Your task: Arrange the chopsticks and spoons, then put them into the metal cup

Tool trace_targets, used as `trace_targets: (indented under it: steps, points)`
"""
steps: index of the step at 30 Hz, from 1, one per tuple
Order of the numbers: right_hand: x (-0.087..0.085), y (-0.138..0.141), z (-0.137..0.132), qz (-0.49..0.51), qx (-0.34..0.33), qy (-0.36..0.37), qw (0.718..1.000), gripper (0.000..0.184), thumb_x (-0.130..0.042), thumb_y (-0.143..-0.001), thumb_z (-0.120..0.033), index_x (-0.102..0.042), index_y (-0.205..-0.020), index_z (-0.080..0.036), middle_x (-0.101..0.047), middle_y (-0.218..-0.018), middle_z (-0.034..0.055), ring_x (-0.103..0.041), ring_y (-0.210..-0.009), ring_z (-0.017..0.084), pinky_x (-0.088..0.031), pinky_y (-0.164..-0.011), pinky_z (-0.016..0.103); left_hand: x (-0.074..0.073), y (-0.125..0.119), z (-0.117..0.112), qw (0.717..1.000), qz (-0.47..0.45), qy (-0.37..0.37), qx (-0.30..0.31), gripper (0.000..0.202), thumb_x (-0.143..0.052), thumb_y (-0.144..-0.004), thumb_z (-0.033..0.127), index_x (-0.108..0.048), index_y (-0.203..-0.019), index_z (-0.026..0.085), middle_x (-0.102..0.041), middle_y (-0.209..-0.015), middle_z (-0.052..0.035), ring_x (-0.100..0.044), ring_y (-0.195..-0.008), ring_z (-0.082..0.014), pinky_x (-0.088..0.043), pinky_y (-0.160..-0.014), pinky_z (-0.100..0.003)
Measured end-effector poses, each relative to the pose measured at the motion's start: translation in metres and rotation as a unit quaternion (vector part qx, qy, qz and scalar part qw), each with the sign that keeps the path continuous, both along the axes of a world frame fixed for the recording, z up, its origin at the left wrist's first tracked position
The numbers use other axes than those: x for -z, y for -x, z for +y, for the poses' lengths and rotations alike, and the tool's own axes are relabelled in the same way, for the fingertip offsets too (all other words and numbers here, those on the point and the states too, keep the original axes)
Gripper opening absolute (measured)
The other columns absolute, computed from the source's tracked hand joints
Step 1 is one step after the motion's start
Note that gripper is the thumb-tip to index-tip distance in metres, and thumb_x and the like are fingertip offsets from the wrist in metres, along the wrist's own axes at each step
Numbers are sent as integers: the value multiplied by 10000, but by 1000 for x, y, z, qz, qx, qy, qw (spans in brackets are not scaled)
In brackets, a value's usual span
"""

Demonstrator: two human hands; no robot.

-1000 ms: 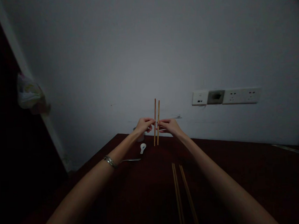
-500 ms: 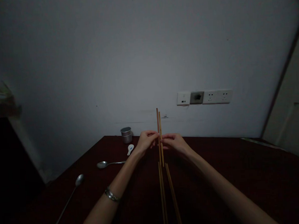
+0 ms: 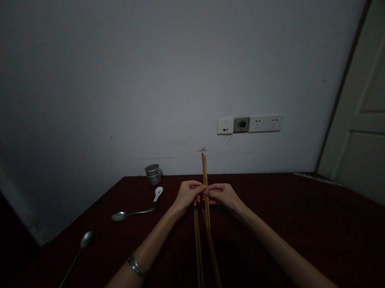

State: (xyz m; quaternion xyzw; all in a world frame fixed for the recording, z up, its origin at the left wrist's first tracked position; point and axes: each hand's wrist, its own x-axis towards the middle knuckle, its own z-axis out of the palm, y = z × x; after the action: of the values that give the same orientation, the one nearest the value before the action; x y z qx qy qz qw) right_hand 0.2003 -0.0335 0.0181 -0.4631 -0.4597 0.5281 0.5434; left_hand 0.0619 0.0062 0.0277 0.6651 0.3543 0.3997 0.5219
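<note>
Both of my hands pinch a pair of wooden chopsticks (image 3: 204, 169) that stand upright, close together, over the dark red table (image 3: 313, 223). My left hand (image 3: 189, 195) grips them from the left, fingers curled. From the right, my right hand (image 3: 223, 195) pinches them too. Their lower ends reach down toward the tabletop. Another pair of chopsticks (image 3: 205, 255) lies flat on the table between my forearms, pointing toward me. A metal bracelet (image 3: 136, 266) is on my left wrist.
A small metal cup (image 3: 153, 175) stands at the table's far edge by the wall. A white ceramic spoon (image 3: 158, 193), a metal spoon (image 3: 131, 214) and a long-handled metal spoon (image 3: 71, 264) lie to the left. Wall sockets (image 3: 250, 124) and a door (image 3: 365, 122) are to the right.
The upright chopsticks have come closer together and lower toward the table. The view has swung right, bringing the door and more spoons into sight.
</note>
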Motion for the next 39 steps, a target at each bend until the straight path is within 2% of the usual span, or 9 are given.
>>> trace_targets:
  steps: [6, 10, 12, 17, 24, 26, 30, 34, 39]
  points:
    - [3, -5, 1, -15, -18, 9, 1000, 277, -748, -493, -270, -602, -670, -116, -641, -588, 23, -624, -569, 135, -519, -596, 273, 3, 2, 3, 1000, 18, -1, -20, 230, -636, -654, 321, -619, -739, 108, -516, -432, 30, -392, -313, -40, -273, -295, -150]
    - [3, -3, -2, -32, -53, 10, 998, 252, -725, -506, -267, -599, -667, -119, -647, -602, 20, -625, -586, 142, -514, -595, 281, 0, 4, 7, 998, -46, -6, -39, 382, -657, -637, 374, -610, -895, 96, -571, -526, 2, -457, -368, -60, -301, -310, -158]
    - [2, -1, -4, -52, -73, 10, 996, 242, -713, -514, -267, -606, -667, -113, -650, -614, 26, -623, -593, 141, -510, -590, 278, -3, 7, 9, 996, -69, -10, -49, 416, -642, -649, 401, -609, -923, 90, -559, -511, 6, -451, -360, -61, -293, -306, -161]
    - [2, 1, -8, -85, -97, 14, 992, 240, -702, -528, -263, -621, -687, -102, -656, -651, 43, -622, -604, 140, -508, -583, 271, -8, 14, 13, 995, -77, -15, -56, 387, -611, -668, 436, -636, -830, 85, -567, -519, -9, -419, -339, -52, -272, -299, -167]
    - [7, -2, -4, -70, -93, 15, 993, 272, -723, -523, -294, -624, -697, -108, -655, -670, 39, -622, -612, 139, -523, -604, 291, -6, 11, 8, 997, -63, -5, -37, 371, -627, -642, 443, -640, -778, 98, -651, -749, -80, -443, -371, -44, -284, -306, -175]
    - [7, -2, -4, -70, -95, 18, 993, 263, -725, -526, -286, -620, -690, -109, -654, -663, 38, -620, -601, 135, -525, -590, 282, -5, 9, 7, 998, -59, -1, -32, 360, -633, -635, 436, -640, -764, 100, -647, -727, -74, -442, -370, -46, -280, -306, -176]
    - [9, -2, -6, -72, -95, 26, 992, 235, -718, -548, -255, -615, -701, -110, -651, -662, 40, -622, -601, 137, -530, -574, 272, -2, 8, 8, 998, -49, 1, -30, 305, -630, -648, 398, -637, -711, 100, -597, -559, -31, -418, -346, -49, -254, -303, -174]
    - [9, -1, -9, -62, -95, 36, 993, 211, -712, -568, -253, -604, -674, -106, -627, -624, 24, -611, -583, 122, -534, -569, 263, 2, 6, 9, 998, -52, 11, -19, 263, -626, -653, 359, -635, -692, 99, -614, -598, -40, -426, -356, -45, -252, -301, -169]
    - [11, 1, -16, -35, -56, 41, 997, 237, -716, -574, -287, -594, -668, -108, -616, -608, 18, -599, -563, 116, -529, -542, 257, 6, -1, 6, 998, -59, 30, -2, 243, -626, -658, 334, -635, -702, 95, -620, -611, -43, -422, -351, -40, -257, -301, -167]
